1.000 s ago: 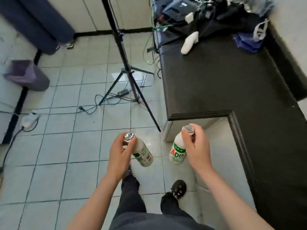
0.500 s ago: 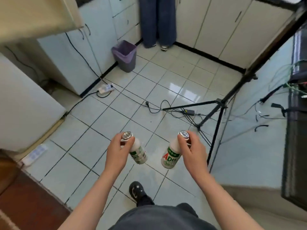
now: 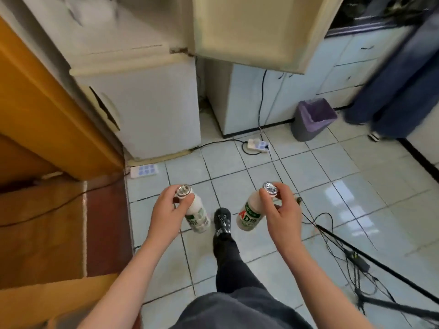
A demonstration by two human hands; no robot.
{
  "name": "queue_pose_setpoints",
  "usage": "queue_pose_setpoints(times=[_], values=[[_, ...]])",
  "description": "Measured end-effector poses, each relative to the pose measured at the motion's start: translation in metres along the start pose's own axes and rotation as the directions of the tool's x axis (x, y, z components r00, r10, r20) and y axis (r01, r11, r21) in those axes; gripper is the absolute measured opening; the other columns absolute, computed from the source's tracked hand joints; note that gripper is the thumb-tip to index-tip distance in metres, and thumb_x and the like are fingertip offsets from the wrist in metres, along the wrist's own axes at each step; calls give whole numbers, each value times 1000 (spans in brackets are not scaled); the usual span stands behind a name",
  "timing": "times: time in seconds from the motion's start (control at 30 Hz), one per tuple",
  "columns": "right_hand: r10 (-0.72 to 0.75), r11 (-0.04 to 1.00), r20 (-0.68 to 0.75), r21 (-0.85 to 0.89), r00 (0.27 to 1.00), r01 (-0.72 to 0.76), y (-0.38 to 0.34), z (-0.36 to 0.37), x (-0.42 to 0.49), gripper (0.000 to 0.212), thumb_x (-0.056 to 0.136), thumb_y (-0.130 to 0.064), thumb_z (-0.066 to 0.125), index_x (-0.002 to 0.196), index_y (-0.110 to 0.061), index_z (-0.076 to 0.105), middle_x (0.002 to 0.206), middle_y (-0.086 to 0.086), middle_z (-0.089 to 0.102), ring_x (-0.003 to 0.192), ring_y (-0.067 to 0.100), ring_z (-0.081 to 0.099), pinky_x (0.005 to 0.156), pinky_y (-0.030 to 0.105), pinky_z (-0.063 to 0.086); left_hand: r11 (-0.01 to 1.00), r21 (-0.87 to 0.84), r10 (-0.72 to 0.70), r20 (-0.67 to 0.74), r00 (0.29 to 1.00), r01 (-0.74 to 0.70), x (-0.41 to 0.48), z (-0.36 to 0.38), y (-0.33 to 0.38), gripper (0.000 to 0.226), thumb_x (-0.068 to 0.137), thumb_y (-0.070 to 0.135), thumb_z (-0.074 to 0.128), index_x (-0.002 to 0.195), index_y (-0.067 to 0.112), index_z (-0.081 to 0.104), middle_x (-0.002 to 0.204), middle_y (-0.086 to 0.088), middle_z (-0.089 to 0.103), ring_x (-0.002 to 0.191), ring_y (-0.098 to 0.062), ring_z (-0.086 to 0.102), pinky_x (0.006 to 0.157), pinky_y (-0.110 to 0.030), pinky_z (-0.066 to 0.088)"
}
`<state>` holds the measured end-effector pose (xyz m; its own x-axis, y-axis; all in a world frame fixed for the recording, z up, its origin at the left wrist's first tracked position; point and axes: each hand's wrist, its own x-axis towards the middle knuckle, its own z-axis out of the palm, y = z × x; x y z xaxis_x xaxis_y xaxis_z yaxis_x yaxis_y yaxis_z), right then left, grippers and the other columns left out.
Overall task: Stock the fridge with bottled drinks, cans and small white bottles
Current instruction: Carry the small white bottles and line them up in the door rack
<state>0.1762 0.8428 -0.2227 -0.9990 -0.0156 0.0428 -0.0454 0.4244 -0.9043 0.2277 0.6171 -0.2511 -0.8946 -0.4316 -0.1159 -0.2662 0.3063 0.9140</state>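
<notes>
My left hand [image 3: 166, 210] grips the neck of a small white bottle [image 3: 197, 216] with a foil cap and a green label. My right hand [image 3: 282, 210] grips the neck of a second small white bottle [image 3: 249, 216] with a red and green label. Both bottles hang tilted over the tiled floor, about waist high. The white fridge [image 3: 152, 110] stands ahead at the upper left. Its upper door [image 3: 251, 32] is swung open to the right, above the lower door, which is closed. The inside of the fridge is out of view.
An orange wooden door [image 3: 47, 110] stands left of the fridge. Two power strips [image 3: 144, 170] [image 3: 257, 145] and cables lie on the floor. A grey bin with a purple liner [image 3: 312, 119] sits by pale cabinets. A person's legs [image 3: 389, 108] stand at right. Tripod legs [image 3: 370, 260] cross the lower right.
My view has swung left from the counter and tripod to the fridge, which now fills the upper frame with its door open. Both hands keep holding their bottles in the same pose.
</notes>
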Motion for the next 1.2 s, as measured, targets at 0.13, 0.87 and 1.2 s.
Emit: queue_pose_setpoints(times=[0.13,0.87,1.2], values=[[-54,998,88,30,995,51,-14,45,89,6,90,-33,58,94,-38,58,85,-19,64,76,-7,58,57,8,42,999,42,-31,-89,996,35,80,-13,5,17,90,23,61,106,19,59,103,2,60,91,-6,57,67,-9,41],[-169,955,-133,222,977,195,-123,100,427,11,92,-22,58,97,-32,58,84,-26,61,76,-14,55,58,3,39,932,-112,326,-152,933,-344,409,-3,174,31,89,10,62,96,39,55,98,8,58,87,6,56,68,-9,47],[-155,969,-402,116,902,218,-144,100,512,17,92,-27,58,108,-21,58,94,-21,60,87,-11,55,70,4,42,868,-146,470,-66,880,-474,525,25,227,20,82,36,58,100,40,51,105,0,58,98,-24,59,85,-40,49]])
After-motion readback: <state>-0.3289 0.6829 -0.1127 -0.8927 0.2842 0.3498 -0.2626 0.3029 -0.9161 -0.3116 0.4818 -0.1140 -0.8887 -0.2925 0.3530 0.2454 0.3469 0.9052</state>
